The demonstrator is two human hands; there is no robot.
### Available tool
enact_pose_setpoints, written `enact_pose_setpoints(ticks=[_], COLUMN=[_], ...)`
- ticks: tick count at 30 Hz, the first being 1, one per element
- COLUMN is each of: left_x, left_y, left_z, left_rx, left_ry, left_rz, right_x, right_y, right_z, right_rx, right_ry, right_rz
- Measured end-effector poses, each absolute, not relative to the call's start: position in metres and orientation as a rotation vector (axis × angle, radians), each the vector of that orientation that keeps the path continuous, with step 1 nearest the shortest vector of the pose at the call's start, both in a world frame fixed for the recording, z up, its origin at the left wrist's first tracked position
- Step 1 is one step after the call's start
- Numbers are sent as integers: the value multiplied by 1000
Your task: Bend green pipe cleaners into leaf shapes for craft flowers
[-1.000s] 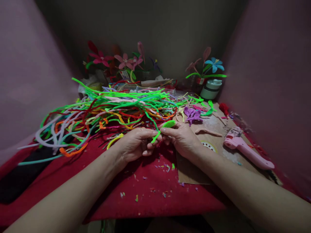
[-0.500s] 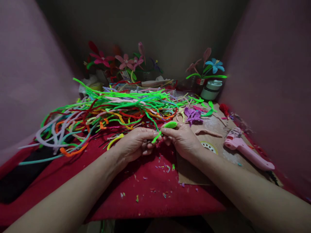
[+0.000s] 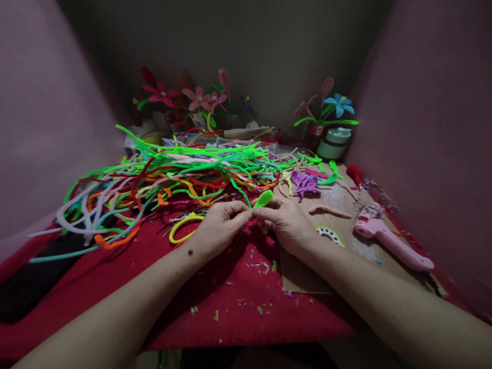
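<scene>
Green leaf (image 3: pixel 264 199) above red cloth (image 3: pixel 230 328), between walls (image 3: pixel 430 128)

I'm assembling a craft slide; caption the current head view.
Left hand and right hand pinch a green leaf shape before a pile of colourful fuzzy stems.
</scene>
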State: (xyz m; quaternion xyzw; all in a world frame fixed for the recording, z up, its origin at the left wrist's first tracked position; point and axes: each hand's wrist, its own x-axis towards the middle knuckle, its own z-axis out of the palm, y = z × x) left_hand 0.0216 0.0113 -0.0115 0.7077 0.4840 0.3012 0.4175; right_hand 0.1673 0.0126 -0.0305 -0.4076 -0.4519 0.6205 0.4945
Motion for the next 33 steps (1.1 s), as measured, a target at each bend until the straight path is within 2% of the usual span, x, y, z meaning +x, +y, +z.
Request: enact_pose_setpoints(ticks=[13, 23, 33], left_x=[20, 23, 23], left_y=[10, 8, 9], left_z=[-2, -4, -3], left_rx=[1619, 1455, 1547], left_ry=[1224, 1199, 1197], left_rz=[633, 666, 650], right_x=[168, 168, 168], right_y=[15, 13, 16], right_z=[-34, -30, -38], right_rx=[-1023, -1034, -1038], right_ry=[-1101, -1138, -1094], right_rz=[1501, 1529, 1525])
